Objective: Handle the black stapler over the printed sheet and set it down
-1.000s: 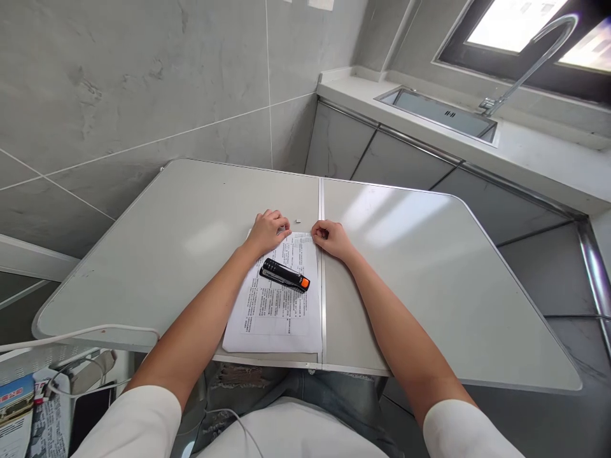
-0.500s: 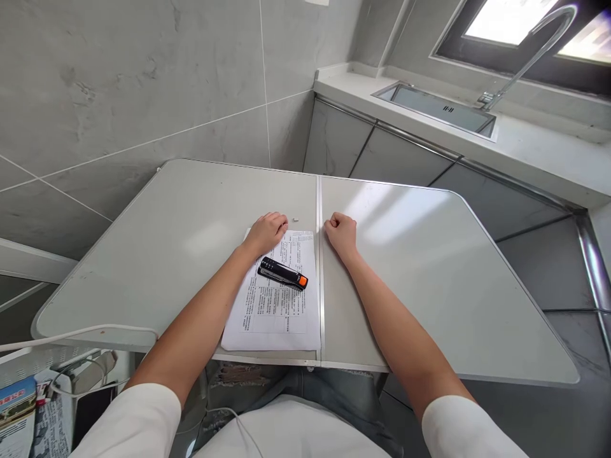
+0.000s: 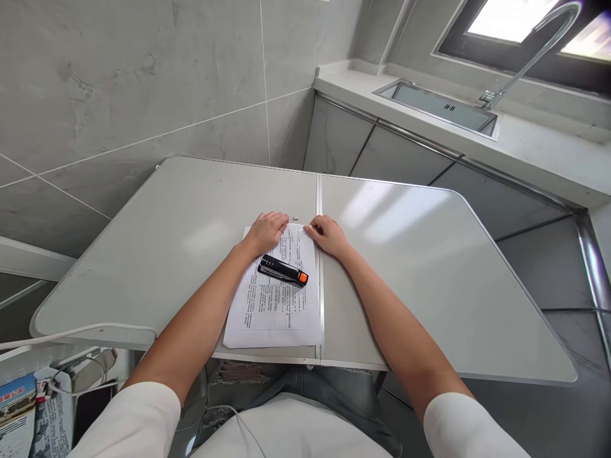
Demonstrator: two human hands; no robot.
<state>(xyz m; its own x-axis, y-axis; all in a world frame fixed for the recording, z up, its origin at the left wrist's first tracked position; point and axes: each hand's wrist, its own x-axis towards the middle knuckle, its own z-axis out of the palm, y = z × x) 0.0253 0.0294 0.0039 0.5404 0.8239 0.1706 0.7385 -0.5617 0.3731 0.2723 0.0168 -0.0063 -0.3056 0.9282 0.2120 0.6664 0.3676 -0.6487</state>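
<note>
A stack of printed paper sheets (image 3: 281,324) lies on the table. A black stapler (image 3: 283,271) with an orange end rests across the middle of the pages. My left hand (image 3: 268,232) lies on the far left corner of the stack, fingers stretched out and palm down. At the far right corner, my right hand (image 3: 328,235) has its thumb and bent fingers closed on the paper's edge. How many sheets it grips I cannot tell. Just beyond the paper, between both hands, sits a small pale piece (image 3: 295,218), too small to name.
The pale folding table (image 3: 405,286) has a metal seam down its middle. A white cable (image 3: 81,331) runs over its left edge. Below that edge are printed papers (image 3: 19,413) and more cables. Behind stands a counter with a sink (image 3: 439,108) and tap (image 3: 529,57).
My right hand has moved left from the table beyond the seam to the paper's far right corner, and its fist has loosened into a pinch. The paper's far edge has shifted slightly.
</note>
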